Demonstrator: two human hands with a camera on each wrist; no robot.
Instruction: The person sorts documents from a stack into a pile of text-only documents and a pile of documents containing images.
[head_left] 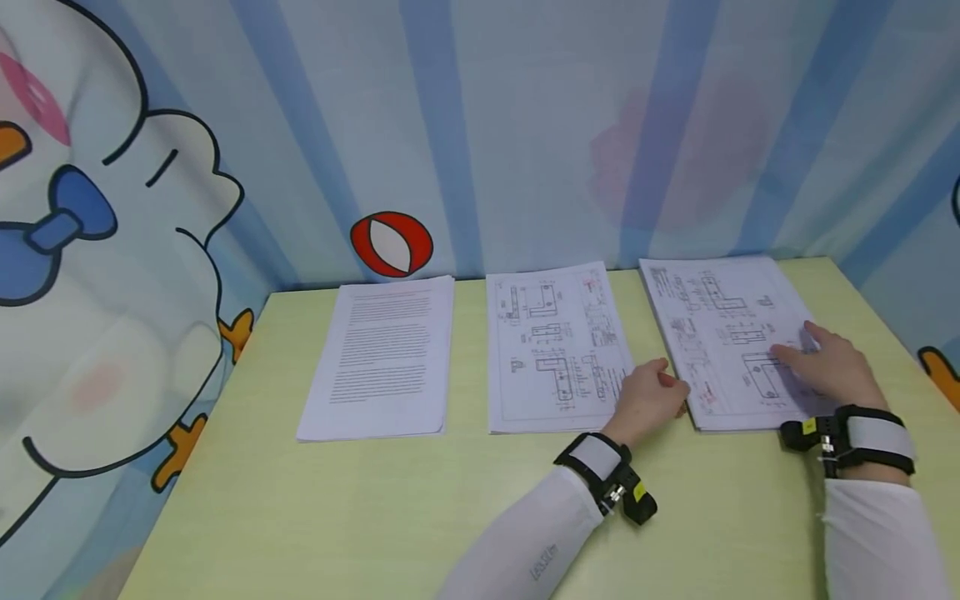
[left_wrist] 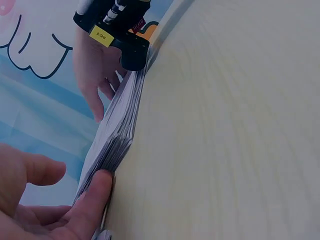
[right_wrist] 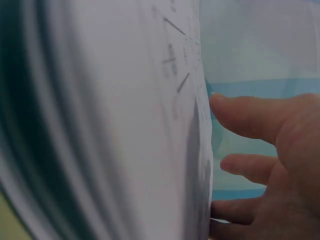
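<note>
A thick stack of printed technical drawings lies at the right of the table. My left hand is at the stack's lower left side; the left wrist view shows its fingers against the paper edges, with the thumb held away from the sheets. Over the right part of the same stack lies my right hand, thumb and fingers extended. From the right wrist view, its fingertips meet the top sheet or are very close to it. Neither hand pinches a sheet.
Left of the stack lies another pile of drawings, partly behind my left hand. Farther left is a pile of text pages. All rest on a pale yellow table, with a printed cartoon curtain behind.
</note>
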